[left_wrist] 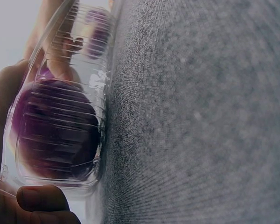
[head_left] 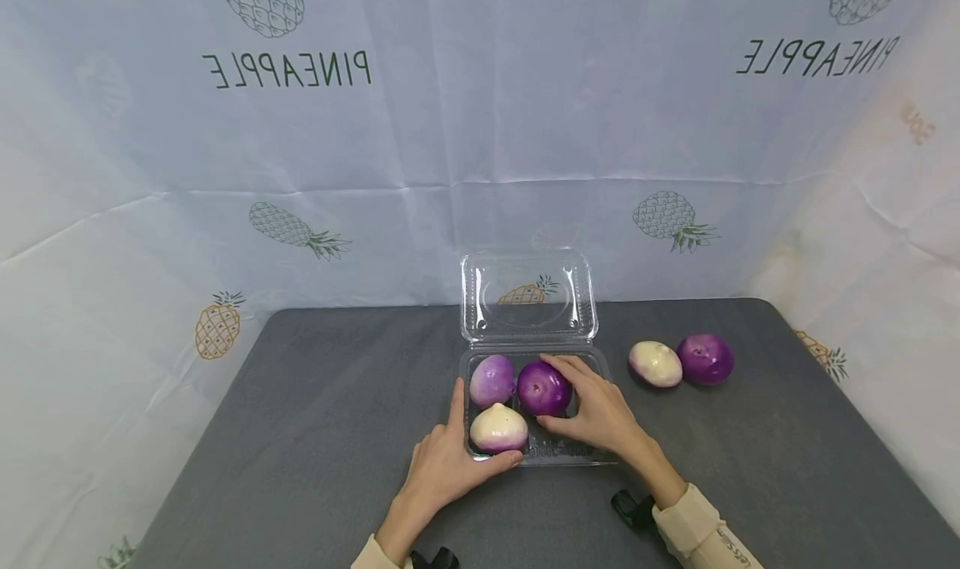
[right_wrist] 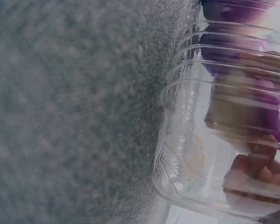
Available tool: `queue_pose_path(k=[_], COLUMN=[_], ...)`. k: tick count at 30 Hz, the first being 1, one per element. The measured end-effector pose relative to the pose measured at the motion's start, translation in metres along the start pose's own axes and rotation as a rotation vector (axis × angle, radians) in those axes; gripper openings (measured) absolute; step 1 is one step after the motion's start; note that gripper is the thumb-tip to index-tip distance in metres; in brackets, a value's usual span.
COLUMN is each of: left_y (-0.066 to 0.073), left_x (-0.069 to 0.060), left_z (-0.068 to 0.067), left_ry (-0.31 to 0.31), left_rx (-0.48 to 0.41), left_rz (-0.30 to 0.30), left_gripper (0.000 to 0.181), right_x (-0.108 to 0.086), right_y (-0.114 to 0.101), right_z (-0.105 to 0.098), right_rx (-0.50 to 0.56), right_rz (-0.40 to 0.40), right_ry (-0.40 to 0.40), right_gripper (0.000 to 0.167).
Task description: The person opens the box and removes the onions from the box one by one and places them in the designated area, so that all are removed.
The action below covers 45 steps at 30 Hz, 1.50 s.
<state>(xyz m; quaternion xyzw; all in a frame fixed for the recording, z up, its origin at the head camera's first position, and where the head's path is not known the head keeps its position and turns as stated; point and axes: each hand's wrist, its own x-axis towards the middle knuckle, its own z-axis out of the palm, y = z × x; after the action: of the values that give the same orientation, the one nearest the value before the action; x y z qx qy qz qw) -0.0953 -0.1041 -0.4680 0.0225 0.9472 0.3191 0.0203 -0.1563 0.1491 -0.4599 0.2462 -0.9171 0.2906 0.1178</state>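
Note:
A clear plastic box [head_left: 558, 451] with a hinged lid [head_left: 528, 257] stands open on the table. My right hand [head_left: 596, 411] holds a dark purple onion [head_left: 543, 389] inside the box, fingers at its far side and thumb at its near side. A lilac onion [head_left: 491, 381] lies left of it, at the back. In the front left part sits a pale onion [head_left: 498, 428] with a purple base. My left hand [head_left: 446, 466] grips the box's front left corner, index finger along the left side, thumb at the front rim. Through the ribbed wall, the left wrist view shows an onion [left_wrist: 56, 130].
A white onion [head_left: 656, 364] and a dark purple onion [head_left: 705, 359] lie side by side on the grey table [head_left: 360, 386], right of the box. Behind the table hangs a pineapple-print cloth [head_left: 480, 119], close to the raised lid.

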Motion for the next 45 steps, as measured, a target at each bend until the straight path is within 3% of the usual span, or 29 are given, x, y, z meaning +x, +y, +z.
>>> queue_pose_path(k=[30, 37, 45], left_y=[0.0, 0.0, 0.001], left_x=[-0.002, -0.002, -0.001], left_z=[-0.001, -0.001, -0.001], left_ry=[0.003, -0.003, 0.007], left_rx=[-0.004, 0.0, 0.0], left_rz=[-0.007, -0.006, 0.0], left_gripper=[0.138, 0.138, 0.137], right_x=[-0.001, -0.001, 0.0], right_y=[-0.001, 0.0, 0.0], right_z=[0.002, -0.001, -0.01], right_rx=[0.011, 0.093, 0.169], right_rz=[-0.022, -0.013, -0.04], right_ry=[0.028, 0.038, 0.122], right_gripper=[0.085, 0.084, 0.085])
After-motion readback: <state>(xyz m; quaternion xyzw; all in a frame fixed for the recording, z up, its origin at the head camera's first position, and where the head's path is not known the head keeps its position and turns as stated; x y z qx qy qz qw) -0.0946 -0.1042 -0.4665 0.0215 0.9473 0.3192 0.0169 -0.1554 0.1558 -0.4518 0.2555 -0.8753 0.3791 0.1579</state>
